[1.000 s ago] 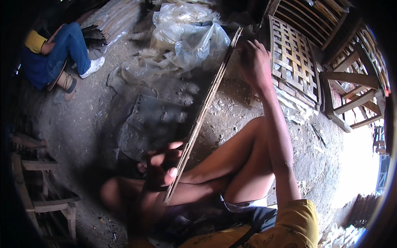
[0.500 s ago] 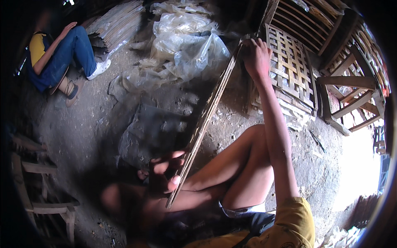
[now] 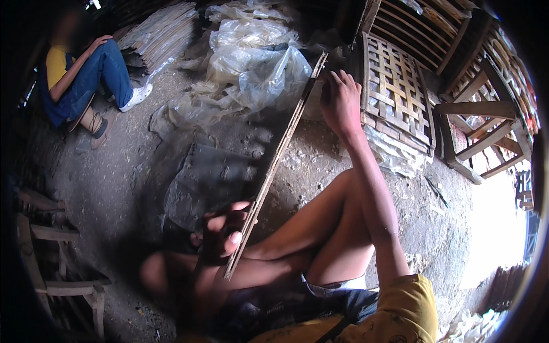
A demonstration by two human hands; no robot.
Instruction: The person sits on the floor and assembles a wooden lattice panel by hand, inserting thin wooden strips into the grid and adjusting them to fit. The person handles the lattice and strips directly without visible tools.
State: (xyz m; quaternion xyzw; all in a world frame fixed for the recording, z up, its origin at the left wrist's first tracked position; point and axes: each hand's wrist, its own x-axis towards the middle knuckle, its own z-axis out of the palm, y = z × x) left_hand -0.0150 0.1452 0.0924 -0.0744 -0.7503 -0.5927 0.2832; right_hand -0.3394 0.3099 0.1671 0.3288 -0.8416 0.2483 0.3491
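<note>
A long, narrow bundle of flat bamboo strips (image 3: 277,163) slants from above my legs up to the far right, its layered edges toward me. My left hand (image 3: 226,228), mostly in shadow, grips the near end, with the thumb on one side and the fingers behind. At the far end my right hand (image 3: 342,103) has its fingers bent against the strips, and their tips stick out past it. That hand's fingertips are partly hidden. My bare legs (image 3: 314,240) are folded beneath the bundle.
Crumpled clear plastic sheeting (image 3: 251,68) lies ahead on the dirt floor. Woven bamboo panels (image 3: 398,91) and wooden frames (image 3: 486,131) stand at the right. Another person (image 3: 77,80) sits at the far left beside stacked slats (image 3: 154,37). A wooden stool-like frame (image 3: 63,257) is at the left.
The strips and my right hand have shifted left, and their far end now shows beyond the fingers. My left hand moved slightly left. The other person's hand has lowered toward the knee.
</note>
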